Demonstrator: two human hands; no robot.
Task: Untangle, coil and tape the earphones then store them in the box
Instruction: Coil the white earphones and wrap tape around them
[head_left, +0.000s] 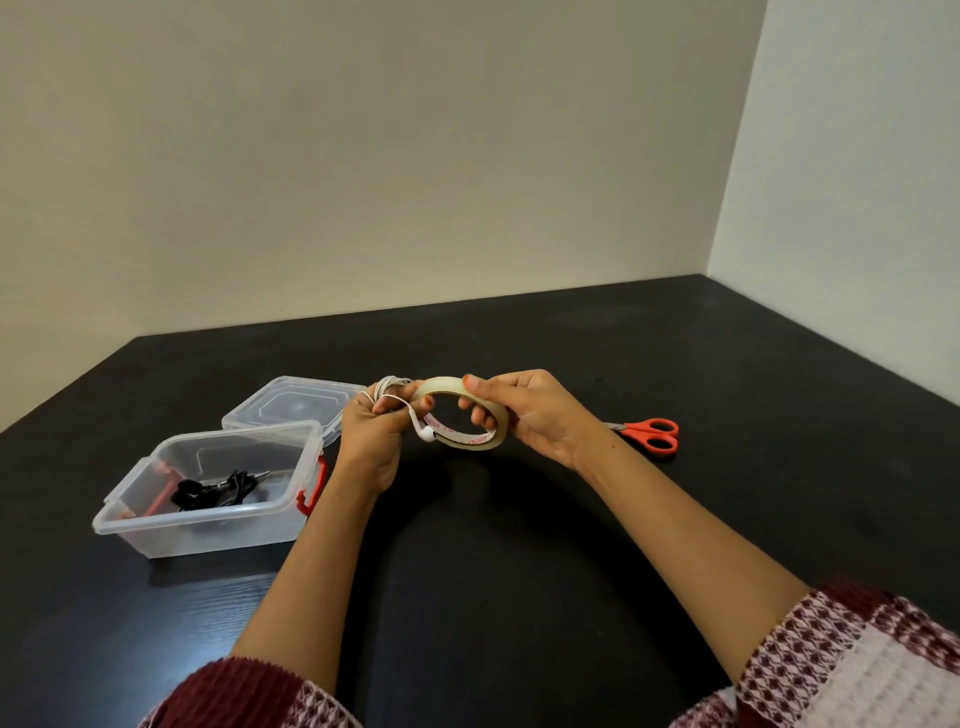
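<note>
white earphones (387, 387), cream tape roll (470, 442) with red print, orange scissors (652, 435), clear box (208, 527) with red latches (306, 500), black table (571, 519), maroon-and-white patterned sleeves (857, 660).

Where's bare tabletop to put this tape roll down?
Bare table lies between the forearms, and behind both hands up to the wall. Crowded: the box and lid beside the left hand, the scissors just beyond the right hand.
</note>
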